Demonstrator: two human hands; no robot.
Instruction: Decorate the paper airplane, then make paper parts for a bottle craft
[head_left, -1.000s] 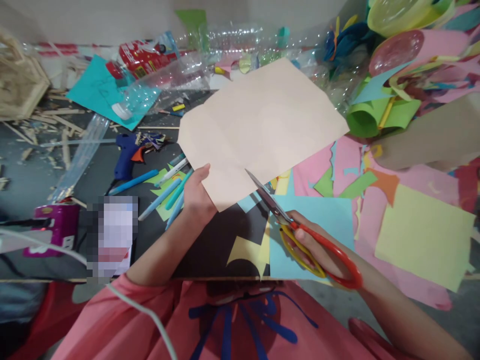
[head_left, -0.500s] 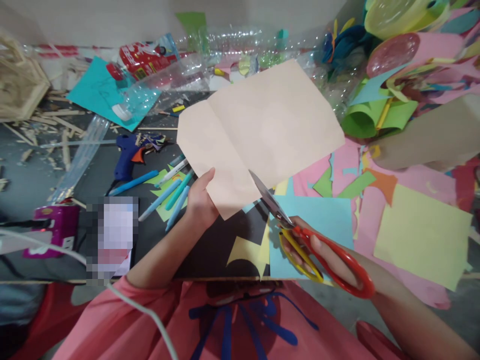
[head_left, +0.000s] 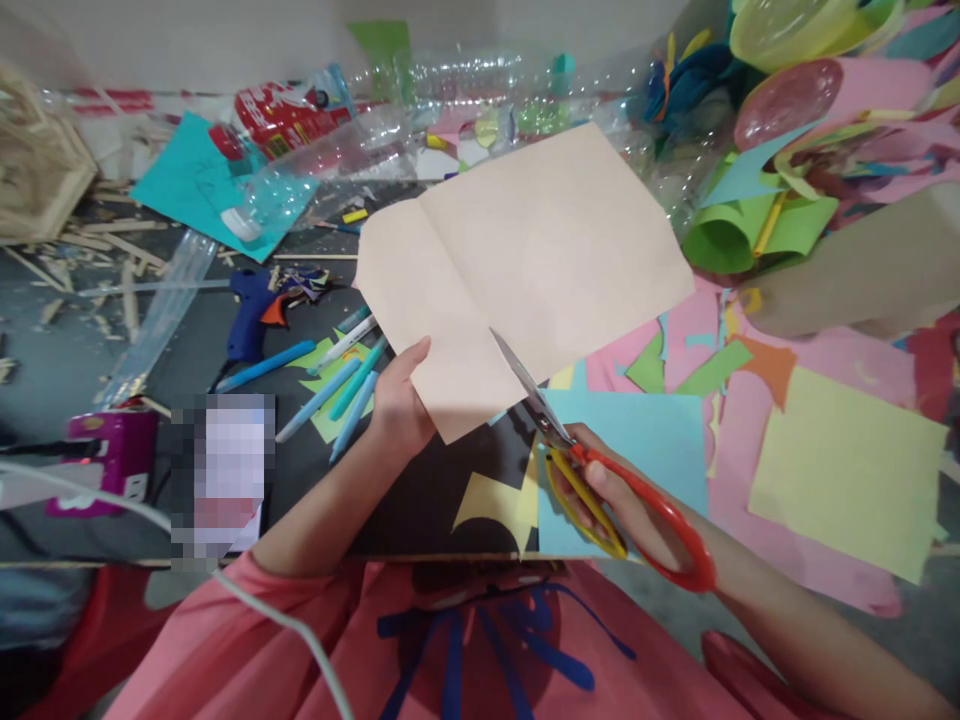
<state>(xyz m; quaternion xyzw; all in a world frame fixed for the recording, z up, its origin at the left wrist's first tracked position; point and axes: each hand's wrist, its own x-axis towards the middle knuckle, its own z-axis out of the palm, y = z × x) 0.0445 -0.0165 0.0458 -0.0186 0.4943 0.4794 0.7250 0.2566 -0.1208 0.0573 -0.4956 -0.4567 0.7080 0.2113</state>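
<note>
Pale peach paper [head_left: 540, 240] is held up over the dark counter [head_left: 405, 510], roughly mid-view, w/ a crease-like line running from its top edge down toward the scissors [head_left: 553, 432]. L hand [head_left: 405, 400] has it by the lower left edge: thumb on top, other fingers mostly hidden behind, so it's basically pinching the paper. R hand [head_left: 600, 480] has its fingers curled round the red & yellow handles of the scissors, w/ a blade lying over the lower edge of the paper, tip pointing up & left. Can't tell exactly how far the blades are apart tbh. Under/beside the R hand is a light blue sheet [head_left: 667, 425], w/ a pale yellow sheet [head_left: 847, 470] further right. Near the L hand there's a bunch of blue/teal pens [head_left: 358, 380], then a blue glue gun [head_left: 251, 315] lying a bit farther left, FYI.
</note>
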